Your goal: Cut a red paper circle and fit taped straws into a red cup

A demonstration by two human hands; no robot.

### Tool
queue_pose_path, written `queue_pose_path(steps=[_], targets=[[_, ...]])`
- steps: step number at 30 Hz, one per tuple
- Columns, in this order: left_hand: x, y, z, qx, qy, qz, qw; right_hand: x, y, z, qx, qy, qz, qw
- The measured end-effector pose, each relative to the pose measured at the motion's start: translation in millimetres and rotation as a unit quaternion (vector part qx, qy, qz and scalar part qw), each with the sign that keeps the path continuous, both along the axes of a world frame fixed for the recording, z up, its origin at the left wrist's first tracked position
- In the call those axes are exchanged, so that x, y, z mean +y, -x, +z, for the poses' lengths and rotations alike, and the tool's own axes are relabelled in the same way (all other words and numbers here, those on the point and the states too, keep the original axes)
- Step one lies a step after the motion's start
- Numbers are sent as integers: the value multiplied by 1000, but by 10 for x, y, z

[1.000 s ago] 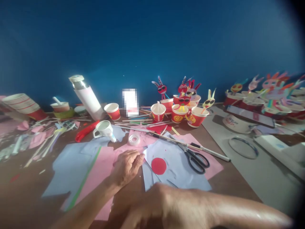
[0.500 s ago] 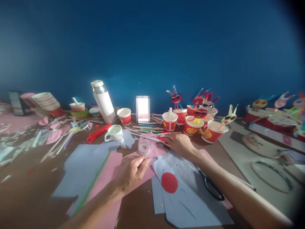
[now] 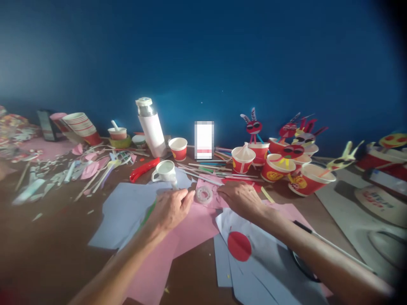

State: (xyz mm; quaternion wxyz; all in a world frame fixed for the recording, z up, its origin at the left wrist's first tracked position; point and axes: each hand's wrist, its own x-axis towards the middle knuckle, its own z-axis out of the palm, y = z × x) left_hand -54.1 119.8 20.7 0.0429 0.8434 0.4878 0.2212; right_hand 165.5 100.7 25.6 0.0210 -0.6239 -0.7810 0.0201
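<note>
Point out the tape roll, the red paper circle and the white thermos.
tape roll (image 3: 204, 195): head view, on its clear ring.
red paper circle (image 3: 239, 246): head view, its middle.
white thermos (image 3: 154, 133): head view, mid body.

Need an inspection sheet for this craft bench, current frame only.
Surface: brown table, mostly covered with pink paper and blue sheets.
Job's things: tape roll lies flat between the hands; red disc on a blue sheet.
Clutter: white mug, flask, red cups with paper figures, sticks, paper scraps at left.
Grips: left hand rests on paper beside the roll; right hand flat on paper by the roll; neither visibly holds anything.
Cables: nothing seen.
Surroundings: blue wall.
</note>
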Motion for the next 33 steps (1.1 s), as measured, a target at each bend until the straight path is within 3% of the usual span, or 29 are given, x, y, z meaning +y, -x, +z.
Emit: queue_pose_path(steps=[8, 17, 26, 33], targets=[[-122, -130, -14, 33, 95, -19, 995, 426, -82, -97, -58, 7, -105, 993], [-103, -125, -19, 56, 143, -15, 988, 344, -76, -131, -60, 24, -65, 996], [-83, -127, -46, 63, 157, -25, 985, 650, -149, -130, -70, 35, -100, 992], [-94, -116, -142, 50, 146, -36, 987, 616, -165, -92, -87, 67, -85, 990]])
